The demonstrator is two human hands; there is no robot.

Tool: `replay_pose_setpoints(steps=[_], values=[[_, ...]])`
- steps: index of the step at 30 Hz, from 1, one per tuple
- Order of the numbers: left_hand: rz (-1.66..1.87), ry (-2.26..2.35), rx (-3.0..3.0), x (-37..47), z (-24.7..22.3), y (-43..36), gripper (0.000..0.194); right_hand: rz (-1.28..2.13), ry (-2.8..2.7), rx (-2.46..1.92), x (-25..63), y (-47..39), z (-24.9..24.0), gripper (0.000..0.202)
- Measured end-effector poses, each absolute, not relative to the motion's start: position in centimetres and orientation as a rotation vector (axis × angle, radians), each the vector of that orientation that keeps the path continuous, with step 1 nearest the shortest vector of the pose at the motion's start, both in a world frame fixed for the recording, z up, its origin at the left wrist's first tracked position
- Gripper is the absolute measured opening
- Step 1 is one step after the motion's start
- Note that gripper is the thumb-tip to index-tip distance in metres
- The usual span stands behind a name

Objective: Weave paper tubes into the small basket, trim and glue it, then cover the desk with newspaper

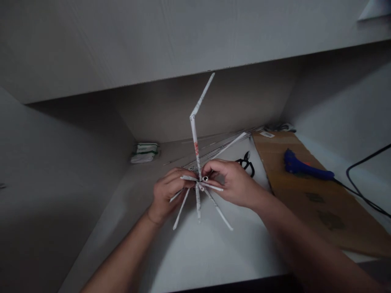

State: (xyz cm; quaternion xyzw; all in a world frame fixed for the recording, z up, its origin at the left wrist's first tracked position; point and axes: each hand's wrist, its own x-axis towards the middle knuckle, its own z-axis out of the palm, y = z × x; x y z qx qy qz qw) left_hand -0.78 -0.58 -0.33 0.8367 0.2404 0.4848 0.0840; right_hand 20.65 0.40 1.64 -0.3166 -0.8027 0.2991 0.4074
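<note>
Several thin rolled-paper tubes (198, 203) fan out from one central point above the white surface. My left hand (169, 189) pinches the bundle from the left, near where the tubes meet. From the right, my right hand (230, 181) grips it with thumb and fingers at the same centre. One longer tube (196, 140), marked with red print, rises away from me and bends at a kink before its upper end. Some fingertips are hidden behind the tubes.
A blue glue gun (308, 167) with a black cable lies on a cardboard sheet (332, 219) at right. Behind my right hand are black-handled scissors or pliers (247, 164). Thin rods (214, 148) lie along the back; a green-white packet (146, 152) sits left. A shelf board (183, 40) overhangs.
</note>
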Motion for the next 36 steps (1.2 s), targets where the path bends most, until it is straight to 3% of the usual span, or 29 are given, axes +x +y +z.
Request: replay_pose_setpoints(steps=[3, 11, 21, 31, 36], values=[[1.488, 0.726, 2.508, -0.6, 0.0, -1.0, 0.012, 0.736, -2.010, -0.795, 20.8, 0.4, 1.9, 0.006], [1.643, 0.662, 2.483, -0.6, 0.1, -1.1, 0.010, 1.281, -1.623, -0.659, 20.7, 0.7, 2.3, 0.011], [1.706, 0.666, 2.703, -0.7, 0.0, -1.6, 0.017, 1.143, -1.791, -0.616, 21.5, -0.1, 3.2, 0.009], [1.469, 0.677, 2.784, -0.6, 0.6, -1.6, 0.019, 1.217, -1.545, -0.711, 19.2, 0.2, 1.1, 0.008], [1.457, 0.714, 2.771, -0.3, 0.5, -1.6, 0.014, 1.317, -1.299, -0.794, 18.1, 0.8, 0.1, 0.024]])
